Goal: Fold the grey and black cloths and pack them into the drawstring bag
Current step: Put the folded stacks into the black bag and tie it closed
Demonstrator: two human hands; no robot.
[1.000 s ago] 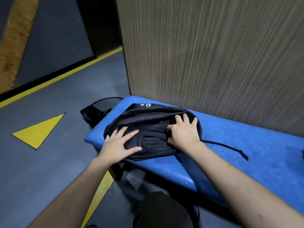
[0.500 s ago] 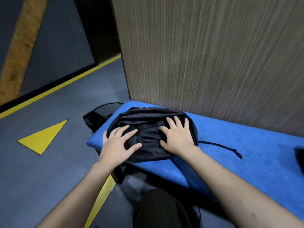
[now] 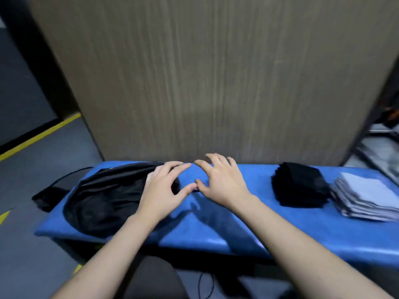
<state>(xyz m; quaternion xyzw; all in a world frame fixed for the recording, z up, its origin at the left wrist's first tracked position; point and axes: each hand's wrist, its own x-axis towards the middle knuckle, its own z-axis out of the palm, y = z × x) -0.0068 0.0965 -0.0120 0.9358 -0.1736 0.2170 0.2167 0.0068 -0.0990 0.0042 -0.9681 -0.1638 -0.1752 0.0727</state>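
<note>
Black drawstring bag (image 3: 103, 203), no legible writing.

Blue padded bench (image 3: 216, 234) across the foreground, backed directly by a tall wood-grain panel (image 3: 216, 72). Left of the bench, grey floor (image 3: 71, 152) crossed by a yellow line (image 3: 41, 135). Right of the bench, a blurred metal rack (image 3: 375, 134).

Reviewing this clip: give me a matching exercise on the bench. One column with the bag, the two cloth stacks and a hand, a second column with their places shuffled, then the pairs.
1. drawstring bag
2. black cloths
3. grey cloths
4. right hand

A. far right end of the blue bench
B. bench middle, fingers spread
C. left end of the bench
D. stacked just left of the grey pile

Pairs: 1-C, 2-D, 3-A, 4-B
</note>
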